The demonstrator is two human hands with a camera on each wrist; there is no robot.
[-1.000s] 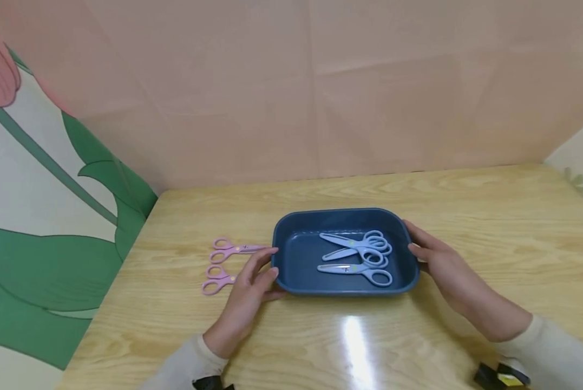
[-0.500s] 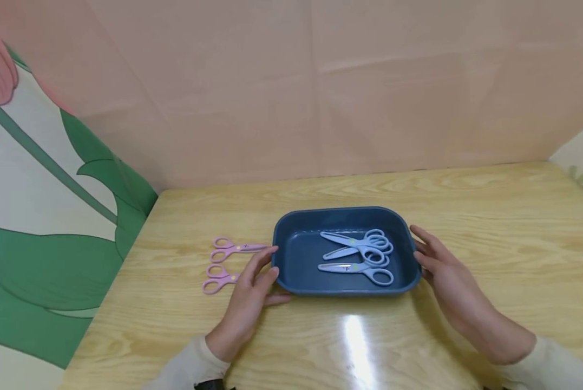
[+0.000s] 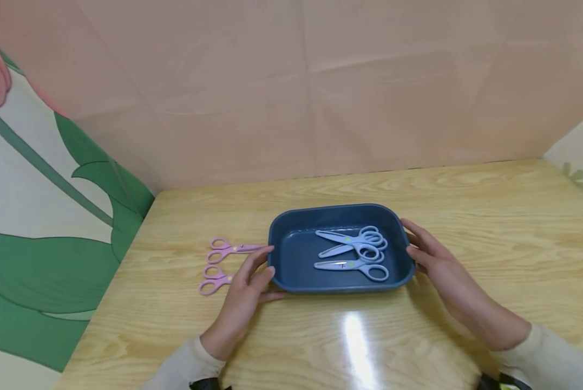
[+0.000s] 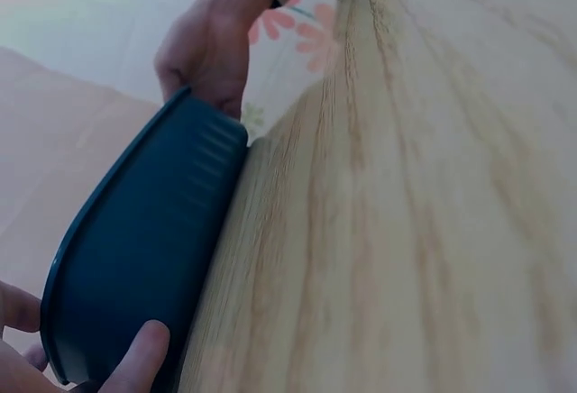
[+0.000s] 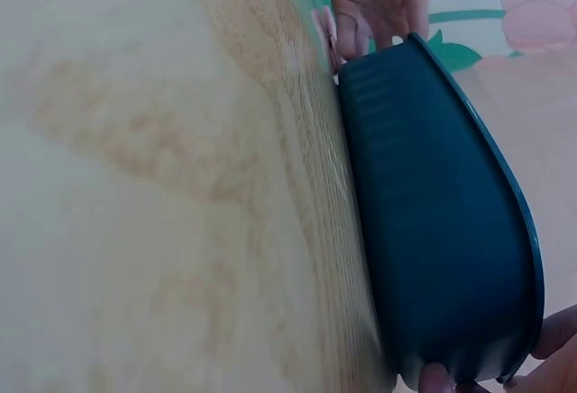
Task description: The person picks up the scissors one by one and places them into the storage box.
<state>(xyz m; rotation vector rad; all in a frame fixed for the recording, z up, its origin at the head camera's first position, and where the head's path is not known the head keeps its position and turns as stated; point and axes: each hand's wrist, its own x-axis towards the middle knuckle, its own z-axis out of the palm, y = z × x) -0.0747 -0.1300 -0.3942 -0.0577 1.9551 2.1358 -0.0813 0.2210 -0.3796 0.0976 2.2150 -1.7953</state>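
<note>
The blue tray (image 3: 293, 262) sits upright on the table (image 3: 496, 216), with blue scissors (image 3: 359, 242) (apparently three pairs, overlapping) already inside toward its right end. The left hand (image 3: 244, 287) and right hand (image 3: 439, 262) grip its opposite ends. Two pink pairs of scissors (image 3: 228, 249) lie outside, beside the left hand; whether they remain to be handled, one cannot tell.

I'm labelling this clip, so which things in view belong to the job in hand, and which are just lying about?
In the job, it seems:
blue tray, left hand and right hand at its ends
blue scissors inside it

Apparently just lying about:
pink scissors on the table
</note>
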